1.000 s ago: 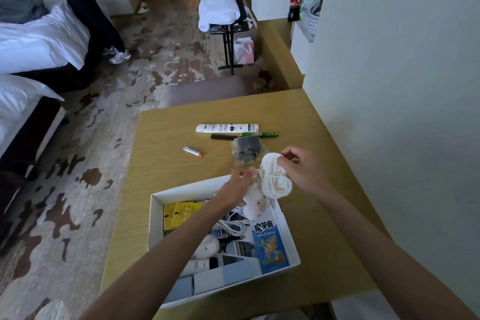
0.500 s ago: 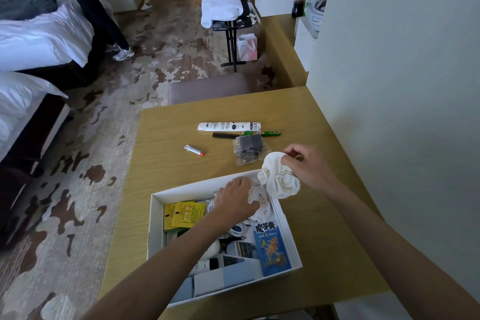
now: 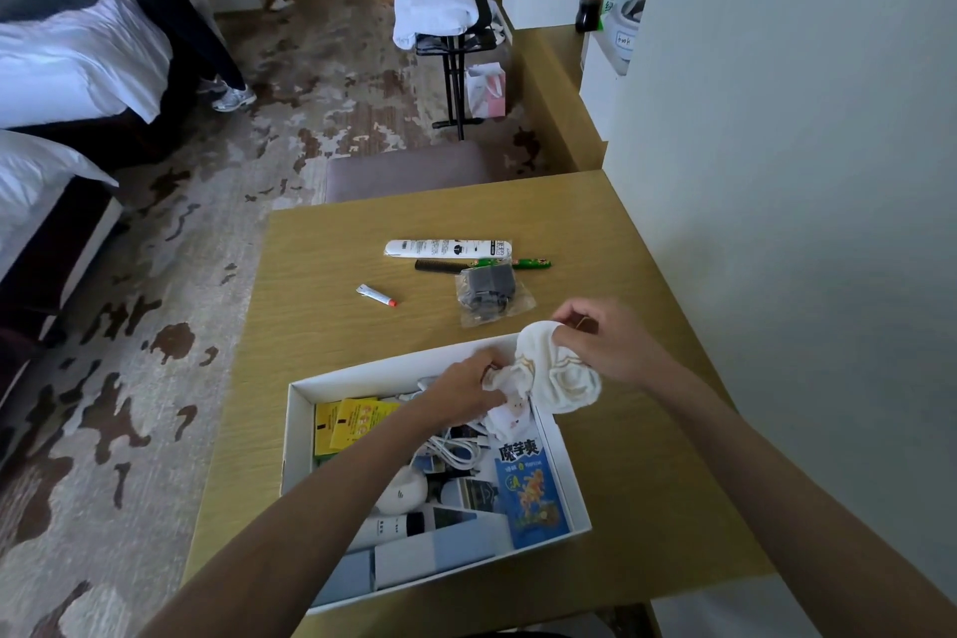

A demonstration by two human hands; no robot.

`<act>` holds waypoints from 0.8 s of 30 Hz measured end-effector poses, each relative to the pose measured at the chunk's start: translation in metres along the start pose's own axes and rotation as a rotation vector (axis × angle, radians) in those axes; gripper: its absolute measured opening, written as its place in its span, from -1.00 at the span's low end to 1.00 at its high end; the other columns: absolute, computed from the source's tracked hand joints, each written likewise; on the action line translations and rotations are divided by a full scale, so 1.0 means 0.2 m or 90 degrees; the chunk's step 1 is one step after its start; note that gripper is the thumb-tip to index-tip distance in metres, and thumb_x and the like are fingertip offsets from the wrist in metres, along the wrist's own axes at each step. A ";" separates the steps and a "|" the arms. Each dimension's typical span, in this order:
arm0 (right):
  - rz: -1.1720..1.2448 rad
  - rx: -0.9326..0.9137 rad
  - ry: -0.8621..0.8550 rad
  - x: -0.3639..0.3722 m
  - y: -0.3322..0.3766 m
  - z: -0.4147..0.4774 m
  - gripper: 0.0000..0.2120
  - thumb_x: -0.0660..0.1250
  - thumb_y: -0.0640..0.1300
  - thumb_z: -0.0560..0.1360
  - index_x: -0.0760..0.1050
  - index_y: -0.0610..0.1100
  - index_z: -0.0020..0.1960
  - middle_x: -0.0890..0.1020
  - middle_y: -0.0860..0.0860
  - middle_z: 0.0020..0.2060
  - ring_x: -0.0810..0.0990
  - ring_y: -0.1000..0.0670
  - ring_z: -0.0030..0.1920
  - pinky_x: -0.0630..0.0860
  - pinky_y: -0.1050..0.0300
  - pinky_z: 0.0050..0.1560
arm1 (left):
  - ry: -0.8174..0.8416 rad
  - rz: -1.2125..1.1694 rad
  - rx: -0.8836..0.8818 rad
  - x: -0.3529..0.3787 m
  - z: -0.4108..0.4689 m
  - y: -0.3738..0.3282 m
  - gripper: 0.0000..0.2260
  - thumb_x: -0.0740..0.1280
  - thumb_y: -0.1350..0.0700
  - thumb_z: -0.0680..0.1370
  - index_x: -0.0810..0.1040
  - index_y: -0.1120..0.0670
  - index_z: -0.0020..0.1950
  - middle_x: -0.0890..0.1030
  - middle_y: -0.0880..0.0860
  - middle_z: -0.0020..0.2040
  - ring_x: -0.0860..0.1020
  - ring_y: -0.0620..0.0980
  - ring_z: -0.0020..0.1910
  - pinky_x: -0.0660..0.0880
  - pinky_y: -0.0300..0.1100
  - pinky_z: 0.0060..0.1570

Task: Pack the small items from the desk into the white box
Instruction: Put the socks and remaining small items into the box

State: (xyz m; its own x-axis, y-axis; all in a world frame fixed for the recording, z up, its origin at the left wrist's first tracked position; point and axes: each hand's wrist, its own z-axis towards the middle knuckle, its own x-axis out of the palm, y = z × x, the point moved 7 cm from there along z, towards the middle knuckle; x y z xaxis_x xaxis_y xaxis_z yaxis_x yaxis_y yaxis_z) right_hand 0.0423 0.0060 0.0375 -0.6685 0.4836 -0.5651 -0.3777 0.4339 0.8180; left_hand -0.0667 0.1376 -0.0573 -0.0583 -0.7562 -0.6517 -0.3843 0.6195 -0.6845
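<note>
The white box [image 3: 298,435] sits open on the wooden desk [image 3: 321,326], holding yellow packets, a white cable, a blue snack packet and several small boxes. Both hands hold a bundle of white socks [image 3: 562,376] over the box's far right corner. My left hand [image 3: 466,386] grips the patterned lower part, inside the box rim. My right hand [image 3: 603,342] pinches the rolled top, just outside the rim. On the desk beyond lie a white tube [image 3: 448,248], a black comb [image 3: 440,266], a green pen [image 3: 528,264], a bagged dark charger [image 3: 489,293] and a small red-capped tube [image 3: 376,295].
A wall [image 3: 777,223] runs along the desk's right side. A brown stool [image 3: 414,168] stands at the far edge. Beds are at the left, where a person in red stands. A folding rack with white cloth [image 3: 440,5] and a pink bag stand farther back.
Both hands have lowered the socks toward the box's far right corner; my left hand has moved down inside the rim.
</note>
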 end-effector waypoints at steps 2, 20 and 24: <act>-0.019 -0.004 0.017 0.02 0.01 0.00 -0.92 0.35 -0.15 0.45 0.60 -0.03 -0.17 0.64 0.10 -0.30 0.50 0.23 -0.37 0.38 0.38 -0.37 | -0.033 0.123 0.026 -0.01 0.00 -0.01 -0.67 0.30 0.17 0.51 0.39 0.08 0.27 0.51 0.09 0.24 0.51 0.07 0.10 0.46 -0.12 -0.04; -0.569 -0.452 -0.149 0.36 0.38 -0.16 -0.90 0.40 -0.29 0.34 0.51 -0.15 -0.25 0.55 0.00 -0.27 0.18 0.13 -0.52 -0.01 0.36 -0.52 | -0.224 0.157 0.179 -0.18 -0.26 0.08 -0.83 0.25 0.17 0.57 0.59 0.16 0.07 0.60 0.09 0.05 0.51 0.05 0.04 0.46 -0.01 0.10; -0.597 -0.404 0.006 0.57 0.28 -0.11 -0.84 0.40 -0.31 0.37 0.54 -0.16 -0.07 0.54 -0.06 -0.15 0.50 0.01 -0.39 0.36 0.18 -0.51 | -0.243 0.054 0.119 -0.24 -0.33 0.13 -0.81 0.25 0.15 0.56 0.54 0.10 0.15 0.59 0.03 0.09 0.53 -0.06 0.02 0.52 -0.13 0.05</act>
State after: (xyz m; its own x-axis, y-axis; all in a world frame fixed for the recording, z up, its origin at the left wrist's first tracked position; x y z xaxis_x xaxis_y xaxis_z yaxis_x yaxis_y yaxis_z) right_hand -0.0683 0.0691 0.0217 0.0457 0.1643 -0.9853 -0.9875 0.1563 -0.0197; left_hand -0.1344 0.1770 -0.0229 0.2762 -0.5908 -0.7581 -0.2167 0.7302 -0.6479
